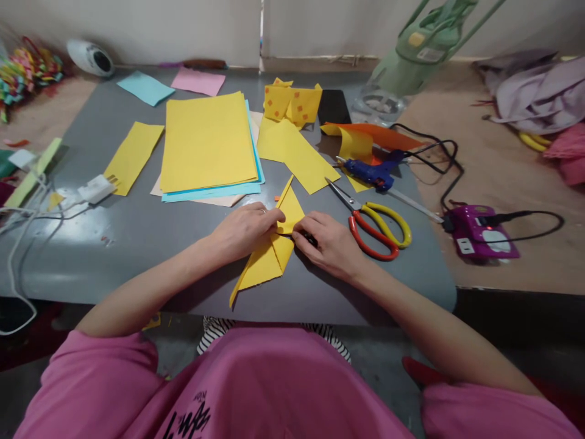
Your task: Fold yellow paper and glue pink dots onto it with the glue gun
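At my twelve o'clock, my left hand (pixel 247 228) holds down the folded yellow paper (pixel 260 267) while my right hand (pixel 328 245) grips a small black tool (pixel 311 239) against it, scissors (pixel 354 206) lying at the paper's three o'clock, paper stack (pixel 208 145) at eleven.

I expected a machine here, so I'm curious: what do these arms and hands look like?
They are a person's: a left hand and a right hand, both without gloves, with forearms bare up to pink sleeves that end around the elbows. A thin band, possibly a ring, shows on a left finger. No cables or markings can be seen on either arm.
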